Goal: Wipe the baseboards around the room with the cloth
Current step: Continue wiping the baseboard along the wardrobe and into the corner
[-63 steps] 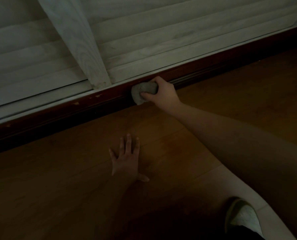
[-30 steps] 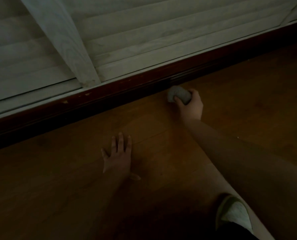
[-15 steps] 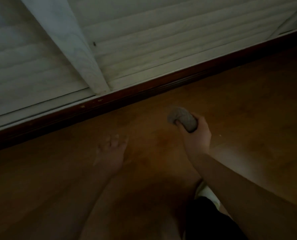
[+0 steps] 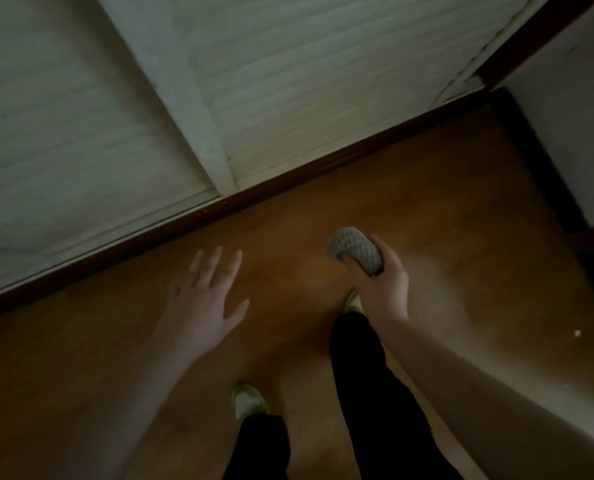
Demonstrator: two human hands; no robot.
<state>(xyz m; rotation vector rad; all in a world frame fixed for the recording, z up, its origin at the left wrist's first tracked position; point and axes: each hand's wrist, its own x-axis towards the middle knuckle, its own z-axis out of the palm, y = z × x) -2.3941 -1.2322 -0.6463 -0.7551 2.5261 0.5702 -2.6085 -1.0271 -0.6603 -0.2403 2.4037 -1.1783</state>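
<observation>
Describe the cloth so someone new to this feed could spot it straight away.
Start at the dark baseboard running under the pale slatted doors, then drop to the brown floor in front. There the right hand grips the cloth, a balled grey wad with a waffle texture, the only pale rounded lump over the floor.

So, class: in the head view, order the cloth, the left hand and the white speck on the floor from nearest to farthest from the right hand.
1. Cloth: gripped in the right hand itself.
2. Left hand: to its left, fingers spread.
3. White speck: on the floor, far right.
</observation>
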